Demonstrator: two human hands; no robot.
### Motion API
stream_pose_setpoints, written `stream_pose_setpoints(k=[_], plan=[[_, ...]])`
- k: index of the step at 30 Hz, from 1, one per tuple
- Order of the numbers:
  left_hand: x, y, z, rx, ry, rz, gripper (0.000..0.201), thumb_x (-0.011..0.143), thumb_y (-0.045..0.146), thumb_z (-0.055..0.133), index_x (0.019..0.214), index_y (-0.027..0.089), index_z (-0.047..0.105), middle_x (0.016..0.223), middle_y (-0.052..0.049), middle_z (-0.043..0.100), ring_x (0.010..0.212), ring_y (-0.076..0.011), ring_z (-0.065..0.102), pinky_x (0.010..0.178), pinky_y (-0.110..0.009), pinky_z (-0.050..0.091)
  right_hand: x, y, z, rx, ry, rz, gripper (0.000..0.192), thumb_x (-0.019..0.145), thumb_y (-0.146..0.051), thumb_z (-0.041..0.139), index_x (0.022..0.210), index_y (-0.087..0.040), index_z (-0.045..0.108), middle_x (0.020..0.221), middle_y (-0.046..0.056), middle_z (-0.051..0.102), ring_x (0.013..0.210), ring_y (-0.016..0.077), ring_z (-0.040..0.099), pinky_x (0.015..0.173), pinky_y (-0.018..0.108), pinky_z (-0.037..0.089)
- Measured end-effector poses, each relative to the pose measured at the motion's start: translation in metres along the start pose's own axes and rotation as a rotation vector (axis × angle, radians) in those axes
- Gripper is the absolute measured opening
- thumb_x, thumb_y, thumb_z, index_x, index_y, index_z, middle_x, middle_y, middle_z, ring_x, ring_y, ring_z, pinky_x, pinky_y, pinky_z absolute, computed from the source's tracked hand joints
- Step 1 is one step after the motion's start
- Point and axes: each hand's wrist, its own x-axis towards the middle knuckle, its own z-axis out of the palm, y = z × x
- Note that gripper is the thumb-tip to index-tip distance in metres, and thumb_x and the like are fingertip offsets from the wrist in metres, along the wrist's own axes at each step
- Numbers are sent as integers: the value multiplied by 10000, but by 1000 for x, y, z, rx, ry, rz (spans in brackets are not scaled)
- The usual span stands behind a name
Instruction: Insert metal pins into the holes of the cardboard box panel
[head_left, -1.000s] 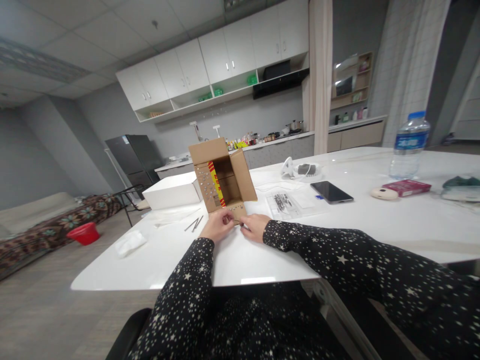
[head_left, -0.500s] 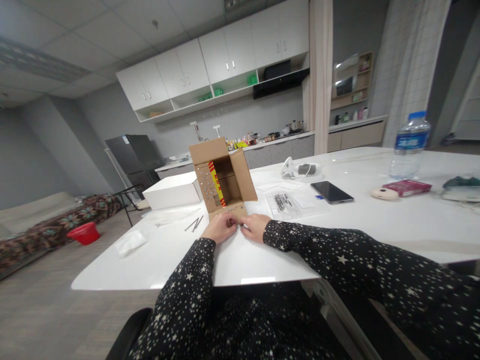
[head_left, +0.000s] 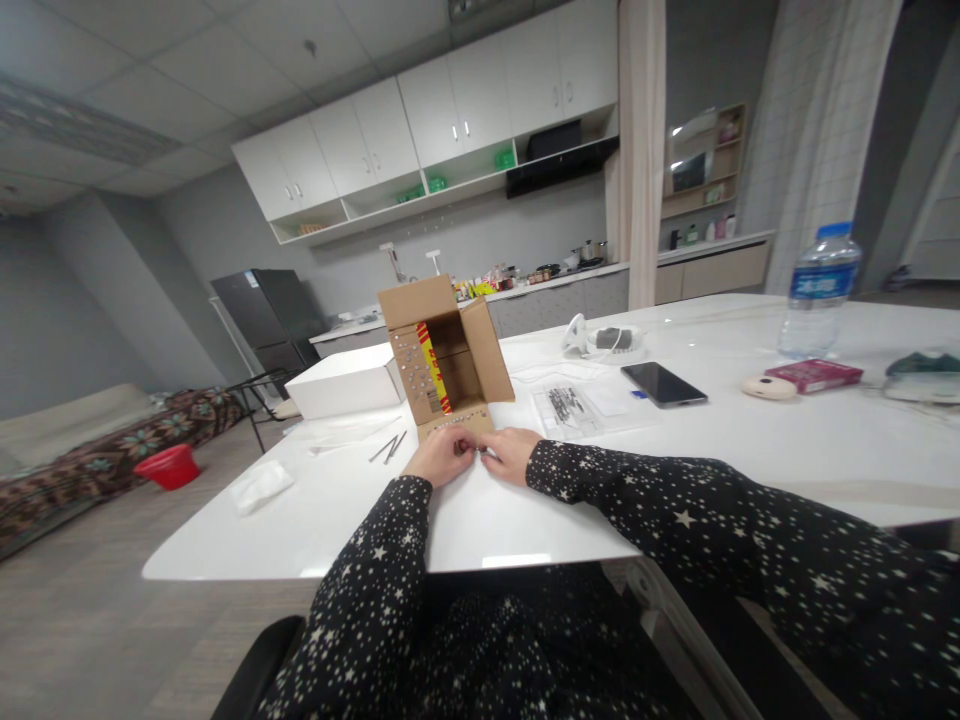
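Observation:
My left hand (head_left: pixel 445 454) and my right hand (head_left: pixel 510 454) meet at the front flap of an open cardboard box (head_left: pixel 491 350). The fingers of both are curled in, fingertips close together; whatever lies between them is too small to make out. Small shiny dots cover the box's left flap (head_left: pixel 411 366), beside a yellow and red strip of tape (head_left: pixel 433 366). More dots run along the front flap (head_left: pixel 459 420). Left of my hands lie thin metal tweezers (head_left: pixel 390 447). To the right is a clear plastic bag (head_left: pixel 570 410) with dark marks on it.
A white box (head_left: pixel 345 382) stands behind on the left, a crumpled tissue (head_left: pixel 261 486) in front of it. A phone (head_left: pixel 664 384), a pink box (head_left: pixel 821 375), a beige mouse-shaped object (head_left: pixel 769 387) and a water bottle (head_left: pixel 821 290) are on the right of the white table (head_left: pixel 525 530).
My hands stay at the front flap with only a very slight shift of the fingers. Nothing else has visibly moved.

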Motion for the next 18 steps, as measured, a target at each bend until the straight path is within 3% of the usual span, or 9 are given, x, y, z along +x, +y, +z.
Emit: stream_pose_setpoints(k=[5,10,18], plan=[[0,-1,0,7,30,-46,148,720,182,541,799,195,666,764,-14,662,697,-152,582,672,-268,456,2,0,2,-4,4,5,314,894,-345,409,1122,-236,596,1018,68,692,916,213,639,728,288,432],[0,-1,-3,89,162,-123,141,758,206,535,846,200,645,837,-30,658,814,-179,597,761,-299,460,3,1,2,-19,5,-4,290,897,-337,415,1094,-241,604,1012,61,692,900,201,640,717,276,423],[-1,-5,-6,266,363,-381,168,796,249,538,944,212,608,967,-69,622,976,-239,576,847,-370,425,5,0,4,-26,-16,26,295,896,-338,415,1091,-237,612,1024,65,691,911,204,637,715,277,419]])
